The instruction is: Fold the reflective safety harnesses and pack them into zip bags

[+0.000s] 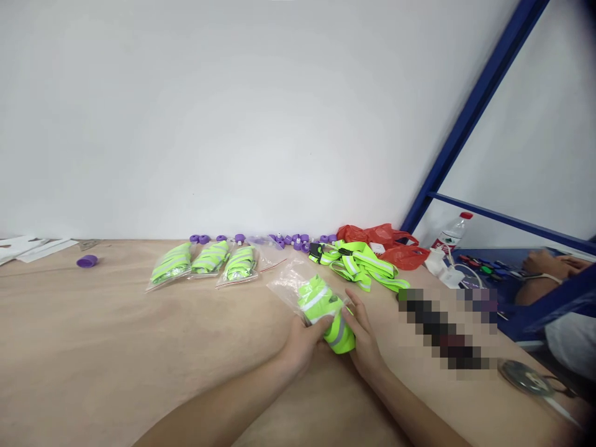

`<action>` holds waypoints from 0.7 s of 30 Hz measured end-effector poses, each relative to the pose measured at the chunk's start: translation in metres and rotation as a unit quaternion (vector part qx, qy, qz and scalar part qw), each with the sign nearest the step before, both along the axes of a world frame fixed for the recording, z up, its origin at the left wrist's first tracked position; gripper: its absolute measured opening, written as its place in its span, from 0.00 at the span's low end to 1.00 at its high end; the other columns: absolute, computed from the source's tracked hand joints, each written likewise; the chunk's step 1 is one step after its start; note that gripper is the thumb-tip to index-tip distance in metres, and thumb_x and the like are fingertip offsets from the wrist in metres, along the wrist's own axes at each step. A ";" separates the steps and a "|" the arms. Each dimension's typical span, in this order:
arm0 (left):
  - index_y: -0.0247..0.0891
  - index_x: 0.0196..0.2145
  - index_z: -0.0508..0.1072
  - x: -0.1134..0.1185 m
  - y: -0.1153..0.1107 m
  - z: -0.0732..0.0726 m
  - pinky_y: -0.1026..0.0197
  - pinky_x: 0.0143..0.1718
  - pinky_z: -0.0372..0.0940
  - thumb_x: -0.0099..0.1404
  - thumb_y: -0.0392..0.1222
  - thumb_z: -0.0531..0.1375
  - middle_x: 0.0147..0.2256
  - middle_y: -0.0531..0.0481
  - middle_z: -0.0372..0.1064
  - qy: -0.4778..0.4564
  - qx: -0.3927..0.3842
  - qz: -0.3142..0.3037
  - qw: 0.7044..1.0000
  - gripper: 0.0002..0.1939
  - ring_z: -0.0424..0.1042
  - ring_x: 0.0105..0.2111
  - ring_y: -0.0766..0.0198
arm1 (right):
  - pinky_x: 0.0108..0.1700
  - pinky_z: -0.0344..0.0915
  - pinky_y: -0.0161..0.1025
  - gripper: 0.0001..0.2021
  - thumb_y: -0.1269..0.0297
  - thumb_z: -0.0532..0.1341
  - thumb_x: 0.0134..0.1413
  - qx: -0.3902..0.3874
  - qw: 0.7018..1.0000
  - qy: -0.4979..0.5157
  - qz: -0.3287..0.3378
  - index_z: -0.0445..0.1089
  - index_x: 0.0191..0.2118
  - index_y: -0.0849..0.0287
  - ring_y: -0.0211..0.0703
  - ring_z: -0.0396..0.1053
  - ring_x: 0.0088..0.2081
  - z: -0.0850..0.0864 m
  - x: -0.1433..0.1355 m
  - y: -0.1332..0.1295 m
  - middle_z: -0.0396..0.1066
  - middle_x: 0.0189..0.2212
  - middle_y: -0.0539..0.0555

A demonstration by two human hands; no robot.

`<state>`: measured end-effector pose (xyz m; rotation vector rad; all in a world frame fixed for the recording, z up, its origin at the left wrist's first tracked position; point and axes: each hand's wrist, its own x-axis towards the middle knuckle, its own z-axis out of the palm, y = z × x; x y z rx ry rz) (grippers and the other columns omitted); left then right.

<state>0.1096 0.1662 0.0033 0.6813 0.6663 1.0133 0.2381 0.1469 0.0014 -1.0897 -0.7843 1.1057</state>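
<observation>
A folded neon-green strap bundle (339, 335) with silver stripes lies between my hands, its upper part inside a clear plastic bag (287, 285). My left hand (305, 340) grips the bundle and bag edge from the left, thumb on top. On the right side, my right hand (365, 338) holds the bundle and the bag's edge. Beyond them, three filled clear bags of green strap (171, 263) lie in a row to the left. Loose green straps (367, 264) with a black buckle (315, 252) are heaped to the right.
Purple caps (239, 238) line the wall; another purple cap (87, 261) lies left. Red plastic bags (382, 236), a bottle (452, 233) and white adapters (444, 267) stand at right. A round glass item (526, 377) lies near the right edge. Another person's hand is beyond the blue frame (470, 112).
</observation>
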 end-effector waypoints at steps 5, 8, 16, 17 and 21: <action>0.31 0.41 0.78 -0.010 0.010 0.003 0.48 0.41 0.74 0.46 0.51 0.76 0.42 0.37 0.79 -0.013 0.022 0.065 0.998 0.29 0.79 0.40 0.46 | 0.61 0.63 0.53 0.36 0.52 0.74 0.43 0.010 0.993 0.006 0.117 0.65 0.59 0.50 0.58 0.64 0.61 0.011 0.000 -0.001 0.67 0.61 0.58; 0.31 0.41 0.78 -0.014 0.013 0.002 0.49 0.43 0.73 0.48 0.52 0.75 0.41 0.38 0.79 -0.004 0.044 0.081 0.996 0.27 0.79 0.41 0.47 | 0.59 0.65 0.54 0.35 0.55 0.75 0.41 0.006 0.990 -0.037 0.137 0.67 0.57 0.52 0.58 0.68 0.59 0.013 0.002 0.002 0.72 0.57 0.59; 0.32 0.40 0.80 -0.015 0.017 0.001 0.51 0.49 0.70 0.51 0.53 0.73 0.43 0.39 0.79 0.109 0.158 0.088 0.978 0.25 0.77 0.45 0.46 | 0.52 0.69 0.51 0.28 0.55 0.76 0.38 0.014 0.996 -0.063 0.067 0.72 0.48 0.54 0.58 0.74 0.50 0.008 0.003 0.002 0.79 0.46 0.57; 0.32 0.40 0.80 -0.015 0.018 0.000 0.51 0.49 0.71 0.50 0.54 0.73 0.42 0.39 0.80 0.113 0.158 0.088 0.977 0.25 0.77 0.45 0.46 | 0.51 0.70 0.51 0.28 0.54 0.76 0.39 0.017 0.996 -0.065 0.055 0.72 0.47 0.54 0.57 0.74 0.49 0.007 0.002 0.000 0.79 0.45 0.57; 0.31 0.41 0.79 -0.013 0.018 -0.004 0.49 0.49 0.70 0.50 0.55 0.73 0.43 0.38 0.79 0.116 0.161 0.079 0.977 0.27 0.77 0.44 0.45 | 0.50 0.70 0.49 0.27 0.52 0.75 0.41 0.042 0.997 -0.067 0.015 0.72 0.46 0.56 0.56 0.73 0.49 0.001 -0.001 -0.003 0.78 0.46 0.57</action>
